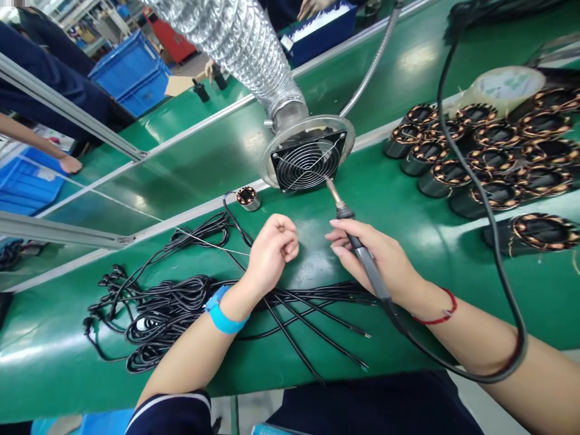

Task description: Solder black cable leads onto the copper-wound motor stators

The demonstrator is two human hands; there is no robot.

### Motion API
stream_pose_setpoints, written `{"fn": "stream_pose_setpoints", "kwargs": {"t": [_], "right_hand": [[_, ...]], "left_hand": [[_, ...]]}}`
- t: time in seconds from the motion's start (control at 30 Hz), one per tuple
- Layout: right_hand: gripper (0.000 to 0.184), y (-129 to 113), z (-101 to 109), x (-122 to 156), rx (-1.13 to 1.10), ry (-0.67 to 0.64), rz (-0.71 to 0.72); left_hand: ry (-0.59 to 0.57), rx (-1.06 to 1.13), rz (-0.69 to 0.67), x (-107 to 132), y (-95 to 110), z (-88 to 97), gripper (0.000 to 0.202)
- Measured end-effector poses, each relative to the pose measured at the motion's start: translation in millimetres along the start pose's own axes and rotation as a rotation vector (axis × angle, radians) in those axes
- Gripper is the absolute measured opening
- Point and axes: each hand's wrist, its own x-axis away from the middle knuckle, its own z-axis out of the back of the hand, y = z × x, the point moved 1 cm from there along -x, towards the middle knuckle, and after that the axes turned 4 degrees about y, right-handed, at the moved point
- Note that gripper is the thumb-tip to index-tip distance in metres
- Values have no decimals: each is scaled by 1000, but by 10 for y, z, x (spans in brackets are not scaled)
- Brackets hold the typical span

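**Soldering iron held at a green worktop**

A long green worktop (408,241) runs through a factory hall, with blue crates (131,72) and other people's arms beyond its far edge. The right hand (380,260) grips a soldering iron (357,244) like a pen, fingers wrapped round the dark handle, its metal tip pointing up and away from the hand toward a small fan (308,160). The fan sits just past the tip, fixed to the end of a silver ribbed hose (240,42). The iron's black cord (498,266) loops back over the right forearm.

The left hand (272,251) is curled into a loose fist just beside the right hand, the fingertips pinched together; a thin wire (208,244) stretches away from it to its left. A blue band (222,311) circles the left wrist. Below and to the left of that hand lies a tangle of black cables (172,308), their bared ends fanning out beneath both wrists. One small copper-wound coil (248,197) stands just beyond the left hand. A cluster of similar coils (489,157) sits well off to the far right of the right hand.
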Motion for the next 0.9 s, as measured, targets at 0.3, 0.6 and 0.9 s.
{"fn": "stream_pose_setpoints", "kwargs": {"t": [0.3,0.6,0.9], "right_hand": [[39,-54,-57,12,-60,11,22],[40,62,69,-17,-8,194,-118],[38,19,184,-36,67,178,-38]], "left_hand": [[-359,-346,93,39,-171,-9,17],[-858,-1465,-161,425,253,30,14],[-1089,-1726,-263,1093,-60,247,9]]}}
